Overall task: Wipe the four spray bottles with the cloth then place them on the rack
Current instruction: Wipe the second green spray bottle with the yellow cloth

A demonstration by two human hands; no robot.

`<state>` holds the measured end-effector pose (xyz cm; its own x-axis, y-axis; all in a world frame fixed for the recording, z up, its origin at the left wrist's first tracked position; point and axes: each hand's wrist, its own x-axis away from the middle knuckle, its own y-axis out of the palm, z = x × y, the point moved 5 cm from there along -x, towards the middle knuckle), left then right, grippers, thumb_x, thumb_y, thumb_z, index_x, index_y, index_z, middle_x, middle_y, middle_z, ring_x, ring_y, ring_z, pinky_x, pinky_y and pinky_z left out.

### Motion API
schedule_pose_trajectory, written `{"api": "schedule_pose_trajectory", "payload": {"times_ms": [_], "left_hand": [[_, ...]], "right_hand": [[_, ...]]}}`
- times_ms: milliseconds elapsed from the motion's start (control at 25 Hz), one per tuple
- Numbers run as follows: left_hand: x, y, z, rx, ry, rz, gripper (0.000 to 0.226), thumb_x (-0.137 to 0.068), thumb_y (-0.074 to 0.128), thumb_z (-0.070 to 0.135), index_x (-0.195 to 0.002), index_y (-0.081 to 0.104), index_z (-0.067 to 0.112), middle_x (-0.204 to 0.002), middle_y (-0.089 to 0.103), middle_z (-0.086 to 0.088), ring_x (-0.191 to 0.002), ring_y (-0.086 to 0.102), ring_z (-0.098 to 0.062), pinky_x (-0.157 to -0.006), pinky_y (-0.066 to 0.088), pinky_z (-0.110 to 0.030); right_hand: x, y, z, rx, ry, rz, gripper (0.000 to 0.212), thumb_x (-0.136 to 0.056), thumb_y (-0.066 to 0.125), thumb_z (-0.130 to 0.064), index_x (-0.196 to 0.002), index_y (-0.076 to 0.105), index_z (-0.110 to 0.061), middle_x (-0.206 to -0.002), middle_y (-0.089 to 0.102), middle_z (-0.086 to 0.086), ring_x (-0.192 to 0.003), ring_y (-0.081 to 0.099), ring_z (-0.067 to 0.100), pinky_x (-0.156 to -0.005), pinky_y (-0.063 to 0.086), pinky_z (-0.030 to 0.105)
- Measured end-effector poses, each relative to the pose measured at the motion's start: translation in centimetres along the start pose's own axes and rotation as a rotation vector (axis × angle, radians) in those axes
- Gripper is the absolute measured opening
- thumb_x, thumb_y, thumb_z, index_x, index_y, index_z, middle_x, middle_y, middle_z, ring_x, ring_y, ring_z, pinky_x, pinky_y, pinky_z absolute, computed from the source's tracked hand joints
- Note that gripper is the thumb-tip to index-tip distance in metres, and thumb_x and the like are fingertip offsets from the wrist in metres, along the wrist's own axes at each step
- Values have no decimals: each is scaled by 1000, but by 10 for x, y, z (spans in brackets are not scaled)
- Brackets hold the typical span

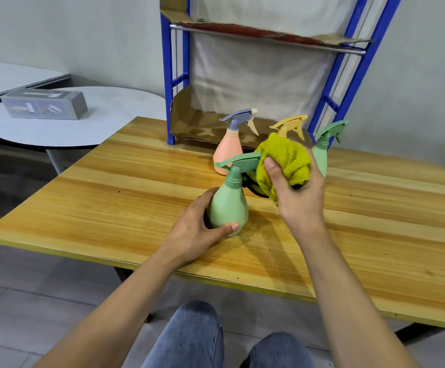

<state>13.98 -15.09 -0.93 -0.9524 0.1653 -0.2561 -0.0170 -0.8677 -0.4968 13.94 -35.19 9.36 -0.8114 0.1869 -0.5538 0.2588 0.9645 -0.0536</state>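
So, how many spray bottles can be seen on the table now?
4. One green bottle is held by the left hand. The pink bottle, the yellow bottle and a second green bottle stand behind the cloth; the yellow one is mostly hidden.

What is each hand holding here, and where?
Left hand grips the near green plastic spray bottle around its lower body; right hand clutches the bunched yellow cloth.

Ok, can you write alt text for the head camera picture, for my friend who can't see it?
A person's left hand holds a green spray bottle upright on a wooden table while the right hand rubs its nozzle with a yellow cloth. Three more bottles stand behind, near a blue rack.
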Motion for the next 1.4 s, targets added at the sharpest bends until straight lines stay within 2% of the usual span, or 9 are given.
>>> {"api": "schedule_pose_trajectory", "payload": {"times_ms": [80, 200, 480, 600, 720, 880, 1080, 1280, 1400], "left_hand": [[0, 0, 0, -17, 0, 5, 90, -77, 82, 58, -153, 38, 37, -139, 58, 11, -126, 55, -8, -106, 51, -41], [-1, 0, -1, -20, 0, 8, 91, -77, 81, 58, -153, 38, 34, -140, 59, 10, -126, 56, -9, -107, 50, -40], [1, 0, 2, -29, -6, 4, 90, -78, 81, 58, -154, 37, 35, -139, 59, 11, -125, 56, -7, -106, 51, -40], [2, -1, 3, -36, -30, 3, 90, -79, 81, 56, -154, 36, 35, -142, 57, 10, -128, 54, -9, -109, 50, -41], [1, -1, 8, -56, -41, 32, 91, -78, 83, 55, -153, 37, 34, -142, 57, 10, -128, 53, -10, -108, 50, -41], [-6, 3, 14, -105, -82, 64, 92, -78, 81, 57, -153, 34, 32, -145, 55, 5, -131, 52, -15, -109, 49, -45], [-21, -23, 42, 66, -17, 92, 55, -98, 61, 50, -146, 48, 28, -149, 54, 7, -136, 51, -9, -112, 48, -40], [-29, -30, 52, -67, 92, 110, 36, -93, 70, 44, -118, 69, 19, -107, 75, 6, -100, 72, -12, -88, 60, -43], [-26, -22, 59, -155, 152, 150, 24, -100, 66, 35, -114, 65, 17, -93, 72, 6, -86, 70, -17, -77, 57, -38]], "right_hand": [[5, 2, 12, -197, 90, 41, 47, -86, 77, -32, -123, 63, -5, -100, 72, 2, -89, 68, 14, -83, 55, 35], [9, 9, 14, -89, 67, 9, 37, -88, 74, -9, -122, 61, -5, -100, 72, -4, -91, 69, 6, -80, 53, 19], [10, -3, 6, 277, -4, -25, 40, -89, 73, -36, -123, 59, -22, -94, 71, -15, -86, 68, 1, -78, 53, 18], [25, -20, 20, 630, 71, -26, 47, -91, 65, -50, -128, 51, -24, -92, 70, -2, -83, 67, 23, -73, 54, 35], [45, -43, 31, 712, 213, 14, 50, -91, 63, -45, -130, 40, -24, -104, 66, 5, -89, 62, 30, -73, 47, 36], [65, -27, 41, 844, 146, -130, 53, -87, 63, -31, -133, 38, -20, -125, 47, 9, -105, 49, 22, -88, 41, 35], [54, -15, 25, 437, 104, 108, 41, -95, 62, -18, -135, 52, -19, -125, 52, 3, -106, 46, 3, -83, 26, -4], [55, 32, 16, 388, 68, -46, 61, -89, 67, -16, -146, 44, -26, -133, 46, -13, -118, 39, -6, -95, 23, -3], [55, 37, 16, 390, 84, 18, 63, -88, 66, -8, -143, 40, -22, -138, 50, -5, -125, 46, 7, -99, 30, 8]]}}
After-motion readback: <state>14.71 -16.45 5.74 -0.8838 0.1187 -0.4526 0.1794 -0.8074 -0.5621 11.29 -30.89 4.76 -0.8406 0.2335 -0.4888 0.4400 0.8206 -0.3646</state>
